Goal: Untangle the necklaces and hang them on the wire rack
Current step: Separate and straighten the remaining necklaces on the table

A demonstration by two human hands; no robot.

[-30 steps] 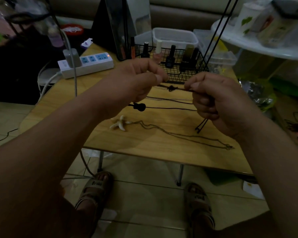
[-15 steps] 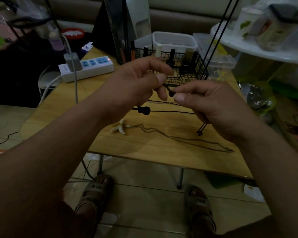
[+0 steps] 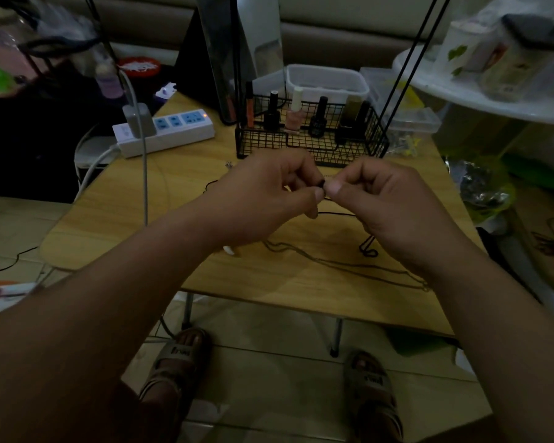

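Centrally, above the light wooden table (image 3: 125,225), a small black bead (image 3: 322,183) on a thin black cord necklace (image 3: 338,214) is pinched from both sides. It is gripped between thumb and curled forefinger of the left hand (image 3: 263,195), and it is likewise nipped by the thumb and forefinger of the right hand (image 3: 389,204). The two thumbs are brought almost together, so that little of the bead is left showing. The remaining fingers of both hands are curled inward. A length of the cord is seen passing below the hands and lying on the tabletop.

A thin metal chain necklace (image 3: 333,265) is laid loosely across the near part of the table, apart from the hands. A white pendant (image 3: 228,250) is mostly hidden under the left wrist. The tall black wire rack (image 3: 397,75) is stood at the right of the table, its rods rising behind the right hand and its foot resting beside that wrist.

Farther back, a black wire basket (image 3: 311,145) is filled with upright nail polish bottles (image 3: 319,119). A white power strip (image 3: 170,129) is placed to its left.
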